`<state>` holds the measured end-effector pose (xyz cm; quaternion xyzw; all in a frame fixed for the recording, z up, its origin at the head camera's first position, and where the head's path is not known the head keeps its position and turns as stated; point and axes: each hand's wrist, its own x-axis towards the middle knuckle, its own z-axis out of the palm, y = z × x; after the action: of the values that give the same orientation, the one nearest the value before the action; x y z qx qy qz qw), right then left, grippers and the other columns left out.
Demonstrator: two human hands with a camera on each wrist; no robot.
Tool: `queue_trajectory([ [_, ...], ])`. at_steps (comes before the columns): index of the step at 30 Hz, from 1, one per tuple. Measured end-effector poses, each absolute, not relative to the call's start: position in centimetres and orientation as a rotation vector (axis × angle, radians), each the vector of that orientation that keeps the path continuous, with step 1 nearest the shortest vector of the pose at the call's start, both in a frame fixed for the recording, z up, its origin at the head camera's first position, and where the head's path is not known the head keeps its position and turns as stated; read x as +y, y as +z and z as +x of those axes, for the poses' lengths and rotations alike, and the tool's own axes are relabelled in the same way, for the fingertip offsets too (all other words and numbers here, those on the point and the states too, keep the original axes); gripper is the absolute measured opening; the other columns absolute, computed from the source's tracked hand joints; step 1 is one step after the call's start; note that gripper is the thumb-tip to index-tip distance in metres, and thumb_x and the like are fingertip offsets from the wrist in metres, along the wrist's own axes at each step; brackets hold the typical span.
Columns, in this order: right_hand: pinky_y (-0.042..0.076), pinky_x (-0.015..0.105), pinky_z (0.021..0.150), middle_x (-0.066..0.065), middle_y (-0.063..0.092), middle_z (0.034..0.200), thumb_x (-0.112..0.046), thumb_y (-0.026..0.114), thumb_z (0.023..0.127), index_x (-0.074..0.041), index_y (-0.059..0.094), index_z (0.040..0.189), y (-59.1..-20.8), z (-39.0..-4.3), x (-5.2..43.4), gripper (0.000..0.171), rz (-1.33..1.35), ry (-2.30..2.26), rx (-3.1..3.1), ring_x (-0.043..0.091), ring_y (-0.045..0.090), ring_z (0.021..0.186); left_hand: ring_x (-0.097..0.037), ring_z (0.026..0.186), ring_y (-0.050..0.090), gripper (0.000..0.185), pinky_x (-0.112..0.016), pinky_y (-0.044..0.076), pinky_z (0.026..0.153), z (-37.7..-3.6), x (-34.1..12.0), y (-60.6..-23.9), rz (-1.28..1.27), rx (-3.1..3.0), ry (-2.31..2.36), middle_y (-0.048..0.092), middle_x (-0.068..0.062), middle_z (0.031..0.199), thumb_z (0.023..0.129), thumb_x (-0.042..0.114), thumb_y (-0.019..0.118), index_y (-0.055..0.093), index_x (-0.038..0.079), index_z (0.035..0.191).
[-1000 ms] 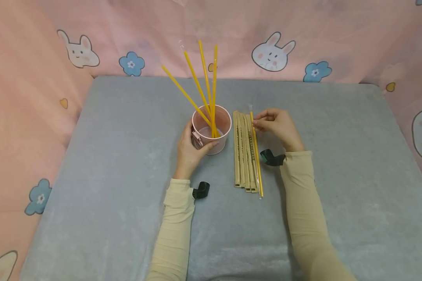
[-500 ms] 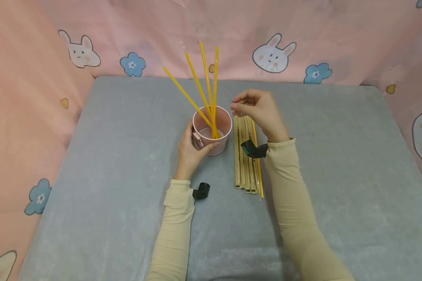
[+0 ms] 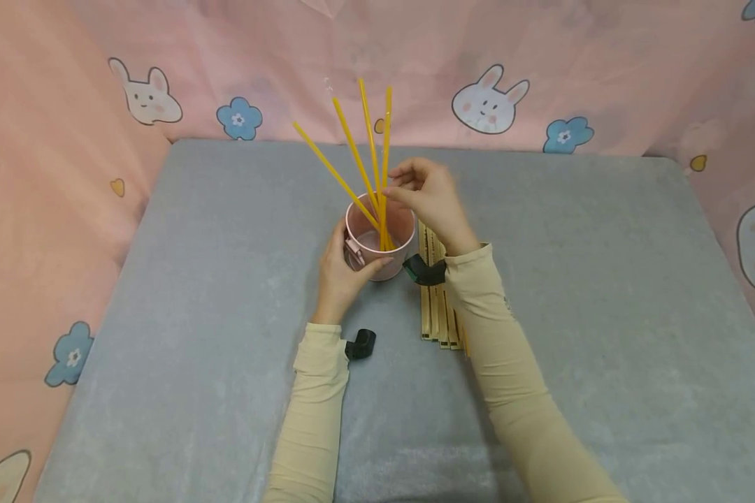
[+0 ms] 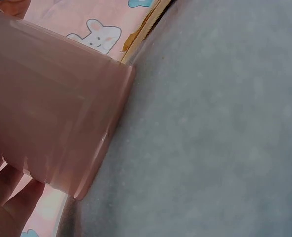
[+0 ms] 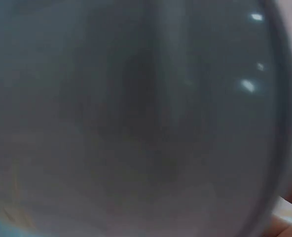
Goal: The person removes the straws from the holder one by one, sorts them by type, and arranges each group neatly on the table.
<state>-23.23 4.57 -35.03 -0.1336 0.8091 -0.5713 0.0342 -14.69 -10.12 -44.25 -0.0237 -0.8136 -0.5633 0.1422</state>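
Observation:
A pink cup (image 3: 390, 269) stands mid-table with several yellow straws (image 3: 352, 150) leaning out of it. My left hand (image 3: 351, 264) grips the cup from the left; the left wrist view shows the cup's side (image 4: 57, 108) close up, with fingers (image 4: 8, 207) under it. Above the cup's right rim, my right hand (image 3: 393, 190) pinches thumb and forefinger together on one upright straw. A row of paper-wrapped straws (image 3: 434, 314) lies right of the cup, partly under my right forearm. The right wrist view is a grey blur.
The grey cloth table (image 3: 604, 279) is walled on three sides by pink fabric with rabbits and flowers (image 3: 491, 105). A black wrist camera mount (image 3: 360, 344) sits at my left cuff and another (image 3: 423, 271) at my right cuff.
My right hand left the straw lying beside the paper-wrapped row, rose and moved left to the straws standing in the cup. The left hand has kept hold of the cup.

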Motion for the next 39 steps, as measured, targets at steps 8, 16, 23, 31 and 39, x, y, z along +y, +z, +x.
queue_trajectory([
  [8, 0.051, 0.021, 0.062, 0.013, 0.064, 0.086, -0.005, 0.075, 0.079, 0.006, 0.064, 0.098, -35.6, -23.5, 3.7, 0.025, -0.357, -1.716, 2.574, 0.015, 0.058, 0.071, -0.024, 0.124, 0.045, 0.09, -0.036, 0.036, 0.103, -14.7, -10.1, -44.4, -0.072, -2.337, -1.639, 0.046, -0.014, 0.137, 0.069, 0.02, 0.085, 0.035, 0.004, 0.143],
  [16, 0.047, 0.019, 0.061, 0.014, 0.065, 0.082, -0.006, 0.075, 0.079, 0.005, 0.065, 0.091, -36.0, -23.5, 3.5, 0.019, -0.4, -1.705, 2.626, 0.017, 0.057, 0.07, -0.025, 0.125, 0.044, 0.092, -0.036, 0.036, 0.104, -14.6, -10.1, -44.4, -0.06, -2.351, -1.628, 0.045, -0.015, 0.139, 0.069, 0.019, 0.085, 0.034, 0.003, 0.144],
  [23, 0.046, 0.02, 0.063, 0.012, 0.064, 0.08, -0.007, 0.075, 0.079, 0.005, 0.065, 0.09, -36.2, -23.4, 3.7, 0.019, -0.403, -1.734, 2.605, 0.016, 0.056, 0.07, -0.026, 0.124, 0.045, 0.091, -0.036, 0.036, 0.104, -14.6, -10.1, -44.2, -0.058, -2.349, -1.622, 0.046, -0.015, 0.138, 0.069, 0.019, 0.086, 0.035, 0.003, 0.143],
  [31, 0.046, 0.021, 0.063, 0.008, 0.062, 0.077, -0.005, 0.072, 0.082, 0.007, 0.064, 0.089, -36.0, -22.9, 4.2, 0.016, -0.493, -1.811, 2.53, 0.014, 0.054, 0.067, -0.024, 0.123, 0.045, 0.09, -0.036, 0.036, 0.103, -14.7, -10.1, -44.3, -0.074, -2.337, -1.631, 0.047, -0.014, 0.136, 0.069, 0.02, 0.085, 0.036, 0.003, 0.142],
  [39, 0.047, 0.023, 0.065, 0.007, 0.061, 0.076, -0.004, 0.071, 0.082, 0.008, 0.062, 0.086, -35.6, -22.1, 5.1, 0.016, -0.559, -1.899, 2.46, 0.016, 0.056, 0.067, -0.024, 0.123, 0.045, 0.091, -0.036, 0.036, 0.103, -14.8, -10.1, -44.3, -0.07, -2.334, -1.633, 0.047, -0.015, 0.136, 0.068, 0.02, 0.086, 0.036, 0.003, 0.142],
])
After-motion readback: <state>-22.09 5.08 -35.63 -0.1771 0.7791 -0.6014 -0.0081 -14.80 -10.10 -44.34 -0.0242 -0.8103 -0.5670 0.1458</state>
